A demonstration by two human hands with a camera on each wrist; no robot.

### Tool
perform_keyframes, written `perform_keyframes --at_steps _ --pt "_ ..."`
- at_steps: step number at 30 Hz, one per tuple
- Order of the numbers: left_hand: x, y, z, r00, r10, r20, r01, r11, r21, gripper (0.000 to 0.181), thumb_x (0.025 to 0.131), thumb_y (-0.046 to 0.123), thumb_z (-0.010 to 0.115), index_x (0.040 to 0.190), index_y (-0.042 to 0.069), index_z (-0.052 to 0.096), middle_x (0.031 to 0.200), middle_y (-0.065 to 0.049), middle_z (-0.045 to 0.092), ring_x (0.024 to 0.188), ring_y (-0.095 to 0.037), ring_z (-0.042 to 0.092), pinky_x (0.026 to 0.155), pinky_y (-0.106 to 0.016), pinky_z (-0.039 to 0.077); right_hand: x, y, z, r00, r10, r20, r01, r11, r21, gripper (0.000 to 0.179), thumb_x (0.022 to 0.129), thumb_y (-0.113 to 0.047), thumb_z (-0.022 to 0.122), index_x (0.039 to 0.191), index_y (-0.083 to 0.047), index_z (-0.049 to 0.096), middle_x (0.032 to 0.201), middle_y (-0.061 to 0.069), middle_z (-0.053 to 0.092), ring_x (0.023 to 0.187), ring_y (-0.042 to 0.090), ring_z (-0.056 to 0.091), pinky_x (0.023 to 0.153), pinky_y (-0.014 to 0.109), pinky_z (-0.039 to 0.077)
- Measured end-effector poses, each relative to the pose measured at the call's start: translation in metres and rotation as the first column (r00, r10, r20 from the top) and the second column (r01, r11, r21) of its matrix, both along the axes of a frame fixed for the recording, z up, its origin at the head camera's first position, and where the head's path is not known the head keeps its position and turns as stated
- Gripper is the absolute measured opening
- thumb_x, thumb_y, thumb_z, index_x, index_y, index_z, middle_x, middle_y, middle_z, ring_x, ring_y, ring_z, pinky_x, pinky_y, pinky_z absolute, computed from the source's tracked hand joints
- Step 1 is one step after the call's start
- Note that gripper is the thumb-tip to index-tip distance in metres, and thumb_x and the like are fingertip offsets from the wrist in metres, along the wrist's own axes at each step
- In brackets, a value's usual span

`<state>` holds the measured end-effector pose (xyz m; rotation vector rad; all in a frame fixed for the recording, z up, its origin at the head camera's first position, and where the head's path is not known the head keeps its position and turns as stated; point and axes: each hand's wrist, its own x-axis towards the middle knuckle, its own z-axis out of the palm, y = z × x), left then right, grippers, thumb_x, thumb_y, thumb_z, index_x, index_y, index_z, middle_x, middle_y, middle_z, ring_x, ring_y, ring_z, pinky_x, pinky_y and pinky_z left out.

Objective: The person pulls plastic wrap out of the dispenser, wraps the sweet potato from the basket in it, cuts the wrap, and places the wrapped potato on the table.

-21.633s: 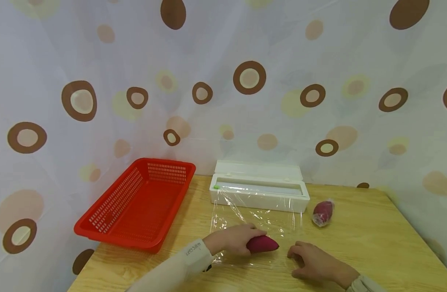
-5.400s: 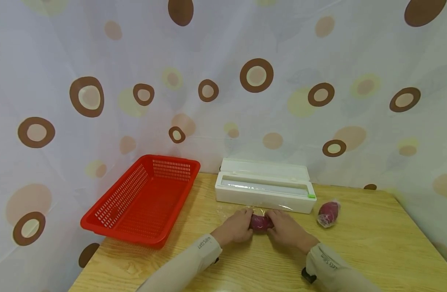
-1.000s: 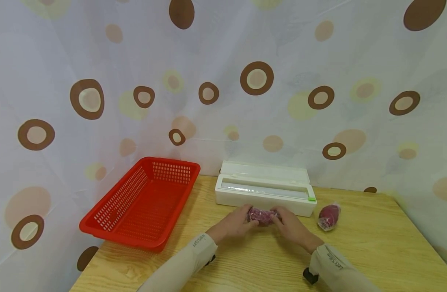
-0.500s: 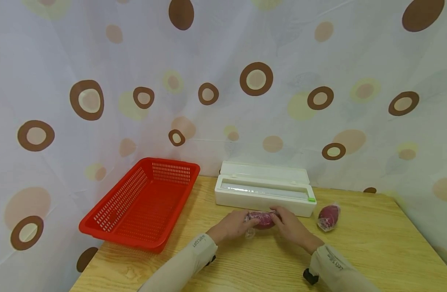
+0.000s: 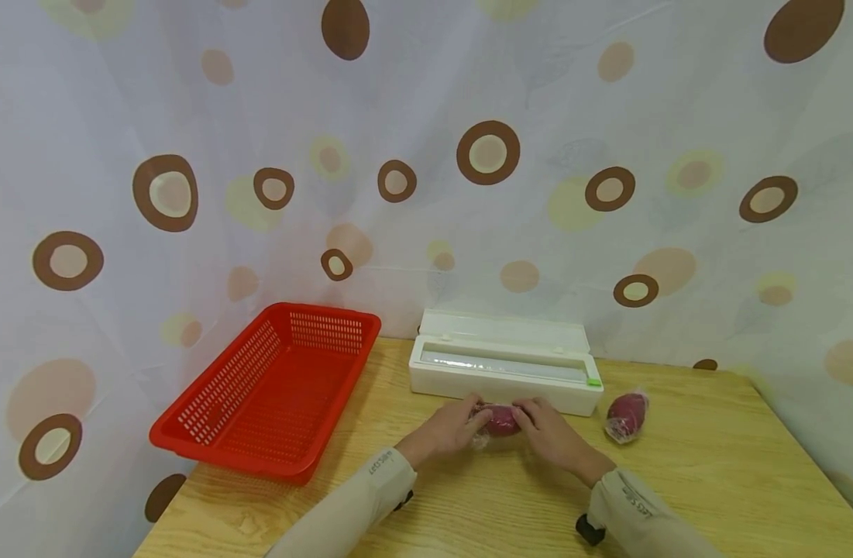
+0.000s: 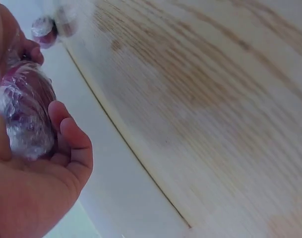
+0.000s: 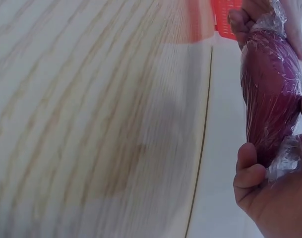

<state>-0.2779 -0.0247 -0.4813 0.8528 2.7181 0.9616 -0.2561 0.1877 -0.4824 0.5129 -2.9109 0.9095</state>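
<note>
A purple-red sweet potato [image 5: 503,420] wrapped in crinkled cling film lies between my two hands, in front of the white box. My left hand [image 5: 448,428] grips its left end, fingers curled behind and thumb in front. The right end is held by my right hand [image 5: 548,435] in the same way. In the right wrist view, loose film bunches at both ends of the sweet potato [image 7: 272,94]. The left wrist view shows the film [image 6: 29,114] wrinkled and shiny along its side, with the left fingertips against it.
Behind the hands stands a white cling film box [image 5: 506,380], lid up, a roll inside and a green slider at its right end. A second wrapped sweet potato [image 5: 627,416] lies right of it. A red plastic basket [image 5: 266,465] sits at left on the wooden table [image 5: 733,473].
Earlier the sweet potato lay bare on a film sheet pulled from the box; now film surrounds it. The slider has moved to the right end. Over the last second, the hands have shifted only slightly.
</note>
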Motion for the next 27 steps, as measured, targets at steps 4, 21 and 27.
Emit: perform_keyframes --at_steps 4,21,27 --pt "-0.0003 0.0001 -0.0042 0.999 -0.054 0.006 0.054 0.998 -0.033 0.046 0.093 0.044 0.054 0.126 0.012 0.048 0.111 0.001 0.060 0.096 -0.006 0.057 0.082 -0.025 0.047 0.0024 0.0007 0.0038 0.999 -0.028 0.022 0.028 1.000 0.003 0.040 0.103 -0.027 0.036 0.125 0.001 0.056 0.109 0.014 0.053 0.099 0.026 0.054 0.088 0.049 0.044" --pt "-0.0003 -0.0006 -0.0017 0.998 0.059 0.033 -0.059 0.998 -0.009 0.050 0.096 0.050 0.042 0.117 0.006 0.052 0.100 -0.004 0.061 0.088 -0.012 0.058 0.076 -0.028 0.048 0.0029 0.0058 0.0034 0.997 0.052 -0.051 -0.056 0.996 -0.069 0.034 0.096 -0.003 0.038 0.127 0.006 0.050 0.120 0.019 0.054 0.114 0.034 0.050 0.095 0.051 0.040" --pt "0.0008 0.0028 -0.0012 0.998 0.066 -0.021 -0.066 0.998 -0.009 0.048 0.103 0.038 0.031 0.131 0.001 0.041 0.117 -0.015 0.055 0.109 -0.025 0.056 0.092 -0.037 0.046 0.0038 0.0060 0.0023 0.995 0.092 -0.032 -0.094 0.995 -0.043 0.039 0.097 -0.001 0.038 0.135 0.009 0.041 0.127 0.024 0.051 0.116 0.038 0.050 0.097 0.051 0.039"
